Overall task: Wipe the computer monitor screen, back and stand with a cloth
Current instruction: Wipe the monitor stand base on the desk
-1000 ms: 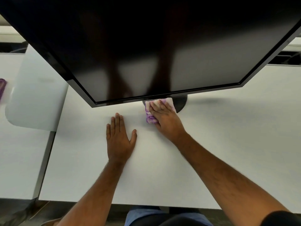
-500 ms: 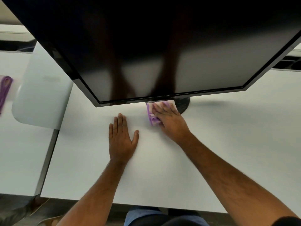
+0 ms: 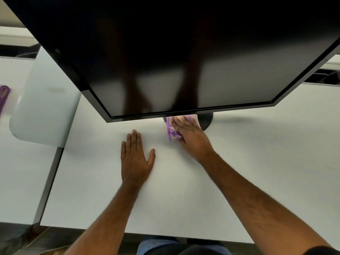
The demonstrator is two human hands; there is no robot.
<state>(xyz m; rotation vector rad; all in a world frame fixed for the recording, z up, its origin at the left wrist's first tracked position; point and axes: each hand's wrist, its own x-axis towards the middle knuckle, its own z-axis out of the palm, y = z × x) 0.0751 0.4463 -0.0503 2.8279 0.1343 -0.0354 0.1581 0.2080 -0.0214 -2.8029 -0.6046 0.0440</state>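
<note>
The person is leaning over the white desk (image 3: 239, 172), looking down past the bottom edge of the monitor (image 3: 184, 52), whose dark screen is tilting toward them and reflecting both forearms. The right hand (image 3: 191, 138) is pressing the purple-and-white cloth (image 3: 172, 132) flat against the round black stand base (image 3: 206, 120) just under the monitor's lower edge, fingers lying straight and close together on top of the cloth rather than curling round it. The left hand (image 3: 135, 157) is resting palm-down on the desk just beside it, fingers straight and together, thumb angling out, holding nothing. Judging by where the cloth is working, the stand is the part being done at this moment; whether the screen and back are already wiped is not something the view is showing, since the glass is only giving reflections and the back is hidden. Off to the far left, another purple thing (image 3: 4, 97) is lying on the neighbouring desk (image 3: 16, 162), too blurred to identify
</note>
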